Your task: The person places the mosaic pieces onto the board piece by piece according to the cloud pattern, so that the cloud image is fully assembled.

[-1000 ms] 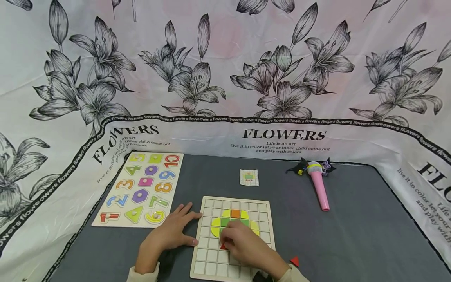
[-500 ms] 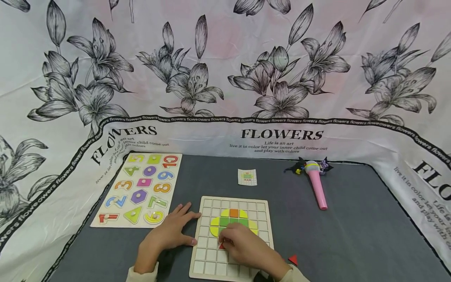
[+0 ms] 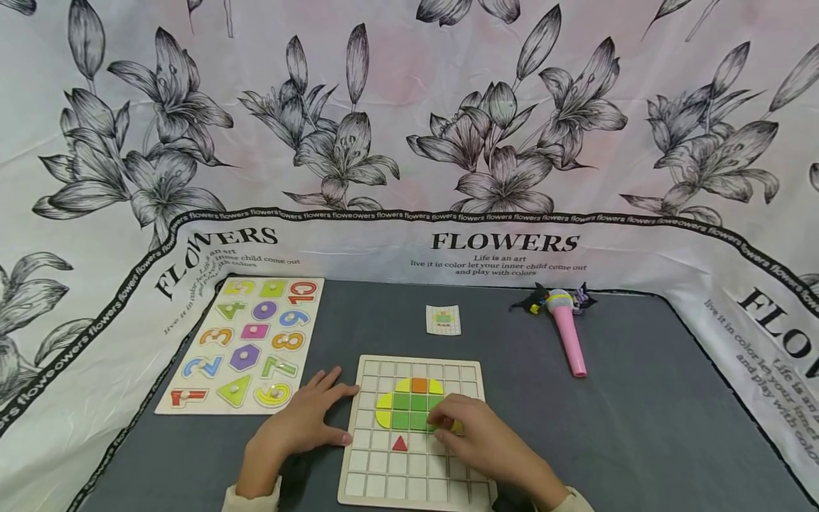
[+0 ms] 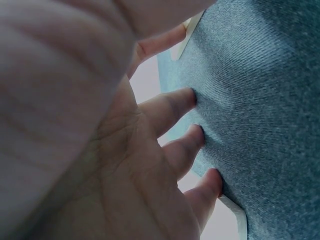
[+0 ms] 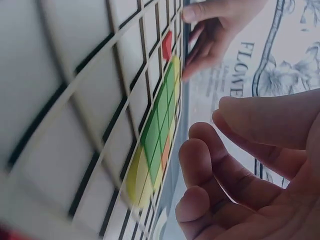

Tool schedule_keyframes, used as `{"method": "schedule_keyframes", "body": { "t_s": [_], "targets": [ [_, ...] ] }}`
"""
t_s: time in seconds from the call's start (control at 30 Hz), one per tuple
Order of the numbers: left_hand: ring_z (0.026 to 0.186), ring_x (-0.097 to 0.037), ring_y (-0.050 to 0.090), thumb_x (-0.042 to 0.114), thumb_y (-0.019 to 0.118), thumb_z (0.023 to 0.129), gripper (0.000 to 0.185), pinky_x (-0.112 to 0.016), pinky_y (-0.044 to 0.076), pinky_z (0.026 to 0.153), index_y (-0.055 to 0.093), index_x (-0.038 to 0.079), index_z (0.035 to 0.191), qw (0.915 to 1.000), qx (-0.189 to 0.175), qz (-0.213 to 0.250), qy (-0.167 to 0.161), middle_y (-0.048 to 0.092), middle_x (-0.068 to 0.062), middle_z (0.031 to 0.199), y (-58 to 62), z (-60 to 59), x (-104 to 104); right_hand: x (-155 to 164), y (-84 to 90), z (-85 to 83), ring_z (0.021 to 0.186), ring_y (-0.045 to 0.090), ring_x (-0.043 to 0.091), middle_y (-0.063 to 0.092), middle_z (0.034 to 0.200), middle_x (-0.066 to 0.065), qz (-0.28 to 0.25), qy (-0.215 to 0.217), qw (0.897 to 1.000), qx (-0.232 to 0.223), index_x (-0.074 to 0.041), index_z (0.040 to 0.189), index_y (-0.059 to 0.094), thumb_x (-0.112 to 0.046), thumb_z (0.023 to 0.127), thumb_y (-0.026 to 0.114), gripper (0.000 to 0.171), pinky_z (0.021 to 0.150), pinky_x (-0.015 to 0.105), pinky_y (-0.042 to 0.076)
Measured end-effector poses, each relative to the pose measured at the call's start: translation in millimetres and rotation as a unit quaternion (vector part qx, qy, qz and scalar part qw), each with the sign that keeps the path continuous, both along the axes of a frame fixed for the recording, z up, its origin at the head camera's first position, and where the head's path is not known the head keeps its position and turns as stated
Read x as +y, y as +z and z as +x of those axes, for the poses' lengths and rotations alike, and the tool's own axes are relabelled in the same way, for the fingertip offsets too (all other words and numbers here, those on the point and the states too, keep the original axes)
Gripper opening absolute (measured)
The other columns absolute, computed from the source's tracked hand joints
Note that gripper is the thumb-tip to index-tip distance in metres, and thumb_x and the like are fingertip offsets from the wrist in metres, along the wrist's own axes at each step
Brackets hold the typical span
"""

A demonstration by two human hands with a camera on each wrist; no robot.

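Observation:
A pale wooden grid board (image 3: 365, 473) lies on the dark grey table. On it, green squares (image 3: 409, 411) sit between rounded yellow pieces (image 3: 383, 411), with an orange square (image 3: 419, 385) at the top. A red triangle (image 3: 399, 444) lies in a cell below the green ones. My left hand (image 3: 291, 423) spreads its fingers at the board's left edge, thumb and index finger touching it. Over the board's right half hovers my right hand (image 3: 483, 434), covering part of the yellow pieces there. Its fingers (image 5: 195, 155) are loosely bent with nothing between them in the right wrist view.
A number-and-shape puzzle board (image 3: 192, 411) lies at the left. Behind the grid board is a small pattern card (image 3: 443, 321). A pink toy microphone (image 3: 569, 341) lies at the right, beside a black ornament (image 3: 531, 302). A flower-print cloth (image 3: 358, 245) surrounds the grey area.
My right hand has left the red triangle in its cell and moved right. Its arm now covers the spot where another red triangle lay on the table. My left hand stays at the board's edge.

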State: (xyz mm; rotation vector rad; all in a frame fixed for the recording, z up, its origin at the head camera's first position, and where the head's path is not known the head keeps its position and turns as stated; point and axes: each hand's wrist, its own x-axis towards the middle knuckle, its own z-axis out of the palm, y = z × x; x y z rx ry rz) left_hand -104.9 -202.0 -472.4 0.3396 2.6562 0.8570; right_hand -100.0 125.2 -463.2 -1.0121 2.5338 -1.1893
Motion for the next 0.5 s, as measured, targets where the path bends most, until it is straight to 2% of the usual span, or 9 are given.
{"method": "schedule_keyframes", "body": {
  "t_s": [0.27,0.5],
  "targets": [
    [0.157,-0.055,0.020,0.027,0.096,0.080,0.076,-0.076,0.023,0.118,0.065,0.013,0.148,1.0000,0.007,0.000,-0.004,0.034,-0.026,0.169,0.6,0.9,-1,36,1.0,5.9,0.095,0.065,0.015,0.073,0.110,0.002,-0.029,-0.016,0.999,-0.011,-0.011,0.116,0.075,-0.008,0.101,0.075,0.016,0.073,0.033,0.056],
    [0.157,-0.055,0.020,0.026,0.096,0.080,0.075,-0.075,0.022,0.119,0.065,0.014,0.147,0.9999,0.010,0.000,-0.004,0.034,-0.026,0.169,2.3,1.8,1,64,-2.1,10.4,0.106,0.065,0.020,0.071,0.115,-0.003,0.003,-0.048,0.999,-0.025,-0.015,0.119,0.074,-0.013,0.098,0.080,0.022,0.088,0.037,0.057]
  ]
}}
